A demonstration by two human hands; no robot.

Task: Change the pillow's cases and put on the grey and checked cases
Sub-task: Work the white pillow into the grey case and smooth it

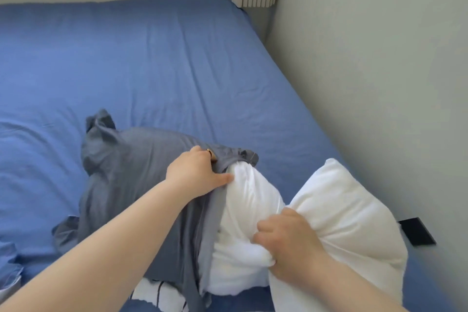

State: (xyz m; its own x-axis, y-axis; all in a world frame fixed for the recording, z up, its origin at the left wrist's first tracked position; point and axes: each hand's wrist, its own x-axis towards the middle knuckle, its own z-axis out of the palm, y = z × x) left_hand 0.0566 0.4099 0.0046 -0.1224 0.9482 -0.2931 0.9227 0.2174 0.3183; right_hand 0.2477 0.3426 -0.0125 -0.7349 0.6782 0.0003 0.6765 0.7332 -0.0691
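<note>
The grey case [121,167] is matt woven cloth, soft and creased; the pillow [336,215] has smooth white cloth with a faint sheen; the bed sheet [152,63] is matt blue cotton-like fabric, lightly wrinkled; the wall [379,83] looks smooth, matt painted

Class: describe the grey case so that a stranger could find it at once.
Start at the blue bed. On its near side lies the grey case, partly covering a white pillow. It is the only plain grey cloth there.

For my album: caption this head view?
Left hand grips grey pillowcase, right hand grips white pillow partly inside it, on blue bed.
</note>
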